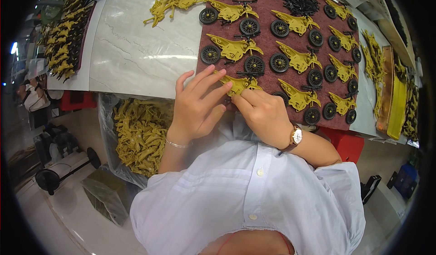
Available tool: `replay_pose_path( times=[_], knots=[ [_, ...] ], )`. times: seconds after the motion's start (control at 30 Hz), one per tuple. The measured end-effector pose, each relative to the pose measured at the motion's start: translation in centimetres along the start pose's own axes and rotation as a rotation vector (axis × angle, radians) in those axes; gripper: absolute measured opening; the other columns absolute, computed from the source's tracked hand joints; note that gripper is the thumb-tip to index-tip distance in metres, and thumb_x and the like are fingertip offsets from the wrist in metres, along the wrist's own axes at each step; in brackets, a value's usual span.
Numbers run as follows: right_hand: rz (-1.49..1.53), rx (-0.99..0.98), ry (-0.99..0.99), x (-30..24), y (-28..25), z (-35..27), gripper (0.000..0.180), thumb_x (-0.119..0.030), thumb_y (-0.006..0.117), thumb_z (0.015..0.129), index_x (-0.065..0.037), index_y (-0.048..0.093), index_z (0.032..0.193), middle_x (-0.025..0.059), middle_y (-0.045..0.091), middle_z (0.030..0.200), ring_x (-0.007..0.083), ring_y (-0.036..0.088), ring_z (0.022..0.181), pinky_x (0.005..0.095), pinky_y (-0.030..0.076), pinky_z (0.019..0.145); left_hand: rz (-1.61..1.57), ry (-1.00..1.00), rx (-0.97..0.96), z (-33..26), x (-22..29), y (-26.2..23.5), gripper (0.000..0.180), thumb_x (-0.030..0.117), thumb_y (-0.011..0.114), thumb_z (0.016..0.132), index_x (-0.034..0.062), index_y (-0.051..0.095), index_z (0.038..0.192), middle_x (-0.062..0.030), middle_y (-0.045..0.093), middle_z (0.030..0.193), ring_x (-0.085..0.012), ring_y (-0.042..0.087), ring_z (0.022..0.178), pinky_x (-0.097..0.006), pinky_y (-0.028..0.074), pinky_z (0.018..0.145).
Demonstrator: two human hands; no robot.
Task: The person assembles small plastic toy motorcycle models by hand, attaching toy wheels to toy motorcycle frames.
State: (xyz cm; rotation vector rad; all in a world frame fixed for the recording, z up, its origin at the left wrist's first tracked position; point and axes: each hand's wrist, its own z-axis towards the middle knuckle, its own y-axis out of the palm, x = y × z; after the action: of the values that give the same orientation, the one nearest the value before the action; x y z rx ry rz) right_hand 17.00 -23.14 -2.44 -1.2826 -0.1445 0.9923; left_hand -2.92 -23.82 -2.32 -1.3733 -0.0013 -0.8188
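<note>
At the near left edge of the maroon cloth, both hands meet over one yellow plastic toy motorcycle body. My right hand has its fingers curled and pinched on the near side of this body, hiding part of it. My left hand is spread, its fingertips on or just beside the body's left end. A black handlebar piece lies just beyond. Farther up the same column sits another yellow body with black spoked wheels at its ends.
Several similar motorcycles stand in rows on the cloth. Black small parts are heaped at the back, near loose yellow bodies. Below the table edge, at left, a plastic-lined container holds many yellow parts.
</note>
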Motion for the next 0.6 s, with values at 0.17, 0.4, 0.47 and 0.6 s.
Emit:
replay_pose_path(
  times=[0.17,0.4,0.47,0.6],
  knots=[
    [0.422,0.102,0.198,0.5,-1.5,-0.7,0.018,-0.009,0.070,0.073,-0.005,0.063,0.089,0.0073,0.062,0.079,0.0225,0.063,0.069,0.0335,0.050,0.056,0.023,-0.021,0.094,0.6,1.5,-0.1,0.037,0.023,0.064,0.073,0.0097,0.069,0.106,-0.0108,0.059,0.124,-0.0292,0.050,0.121,-0.044,0.024,0.105],
    [0.592,0.185,0.412,1.8,-4.1,-2.1,0.043,0.002,0.070,0.070,-0.005,0.051,0.108,0.0093,0.064,0.082,0.0218,0.065,0.066,0.0326,0.052,0.058,-0.334,0.129,0.323,3.9,6.0,2.1,0.027,0.012,0.077,0.059,0.0102,0.072,0.085,-0.0083,0.061,0.108,-0.0270,0.056,0.100,-0.039,0.042,0.086],
    [0.562,0.206,0.420,2.0,-4.6,-2.6,0.045,0.003,0.069,0.070,-0.005,0.049,0.110,0.0098,0.064,0.083,0.0227,0.067,0.070,0.0323,0.053,0.060,-0.378,0.139,0.304,4.9,7.1,2.9,0.024,0.013,0.077,0.061,0.0127,0.071,0.084,-0.0044,0.061,0.110,-0.0242,0.056,0.099,-0.037,0.039,0.085],
    [0.534,0.278,0.412,2.8,-4.9,-3.6,0.048,0.005,0.068,0.069,-0.004,0.046,0.111,0.0114,0.066,0.087,0.0255,0.070,0.079,0.0328,0.056,0.065,-0.500,0.046,0.248,6.0,8.3,4.3,0.024,0.010,0.076,0.061,0.0121,0.071,0.085,-0.0062,0.058,0.110,-0.0241,0.054,0.101,-0.036,0.039,0.084]
  ],
)
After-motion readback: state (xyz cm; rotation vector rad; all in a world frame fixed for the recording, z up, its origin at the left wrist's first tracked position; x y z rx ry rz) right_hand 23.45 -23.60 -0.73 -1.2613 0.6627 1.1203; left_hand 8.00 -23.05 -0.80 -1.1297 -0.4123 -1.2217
